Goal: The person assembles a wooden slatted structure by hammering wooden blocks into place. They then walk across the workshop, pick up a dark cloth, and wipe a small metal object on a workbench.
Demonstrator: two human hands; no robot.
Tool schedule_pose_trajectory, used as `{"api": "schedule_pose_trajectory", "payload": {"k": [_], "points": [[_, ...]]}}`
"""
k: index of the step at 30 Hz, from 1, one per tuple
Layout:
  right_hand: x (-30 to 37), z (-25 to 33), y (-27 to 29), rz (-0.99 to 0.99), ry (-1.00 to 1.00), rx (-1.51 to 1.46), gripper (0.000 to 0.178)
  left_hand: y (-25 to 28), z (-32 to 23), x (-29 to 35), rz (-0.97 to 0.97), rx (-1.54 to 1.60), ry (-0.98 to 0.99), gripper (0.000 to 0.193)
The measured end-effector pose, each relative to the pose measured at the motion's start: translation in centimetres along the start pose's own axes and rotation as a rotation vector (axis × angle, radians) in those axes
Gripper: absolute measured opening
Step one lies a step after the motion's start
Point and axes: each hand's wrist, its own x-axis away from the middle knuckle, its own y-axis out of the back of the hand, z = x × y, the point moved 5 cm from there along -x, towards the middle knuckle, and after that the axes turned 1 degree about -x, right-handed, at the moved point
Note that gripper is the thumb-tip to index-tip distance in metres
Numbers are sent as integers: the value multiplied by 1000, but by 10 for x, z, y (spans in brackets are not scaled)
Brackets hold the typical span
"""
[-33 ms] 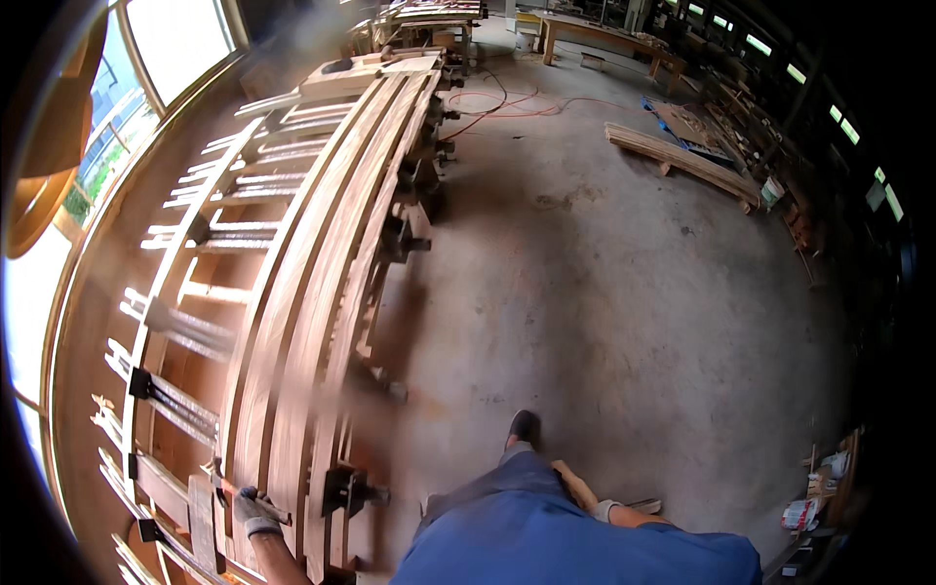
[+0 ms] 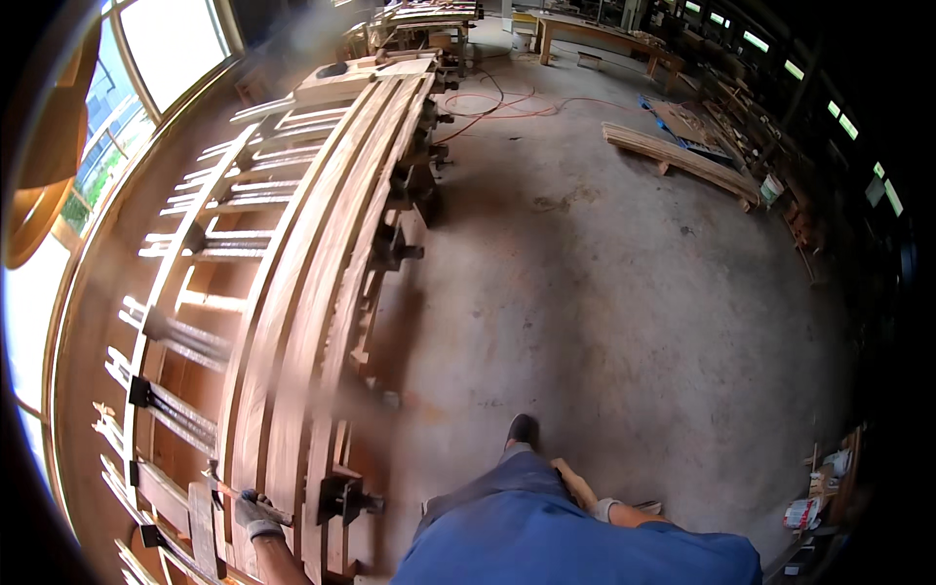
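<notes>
My left hand [image 2: 257, 513], in a grey work glove with dark fingers, is closed around a hammer [image 2: 226, 489] over the near end of the long boards. The hammer's head points left and its handle passes through my fist. Beneath it, several long pale wooden boards [image 2: 283, 331] lie side by side across a row of metal bar clamps [image 2: 180, 417]. My right hand [image 2: 603, 509], with a grey glove cuff, is low beside my body, at a tan piece of wood [image 2: 575, 482]. Its fingers are mostly hidden, but they seem wrapped round the wood.
Dark clamp ends [image 2: 348, 500] jut from the boards' right side over the concrete floor [image 2: 604, 322]. A low stack of planks [image 2: 682, 161] lies to the far right. Red hoses [image 2: 517, 109] trail across the floor ahead. A wooden workbench [image 2: 604, 37] stands at the back. Windows [image 2: 175, 44] line the left.
The boards and clamps have shifted very slightly left in view. My left hand keeps hold of the hammer, and my right hand looks unchanged.
</notes>
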Motion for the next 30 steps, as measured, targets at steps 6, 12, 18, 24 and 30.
{"api": "schedule_pose_trajectory", "payload": {"k": [6,12,18,24,30], "points": [[15,45,171,-180,6,-142,75,-184,-2,120,147,7,-259,6],[26,100,313,-309,-18,-378,74,-366,9,216,492,-63,-233,36],[-12,128,368,-247,-25,-577,65,-509,13,224,552,-110,-312,31],[-98,132,368,-227,-225,-171,72,-679,18,194,656,-268,-367,10],[-80,215,476,-191,-174,-228,71,-853,4,195,755,-420,-433,12]]}}
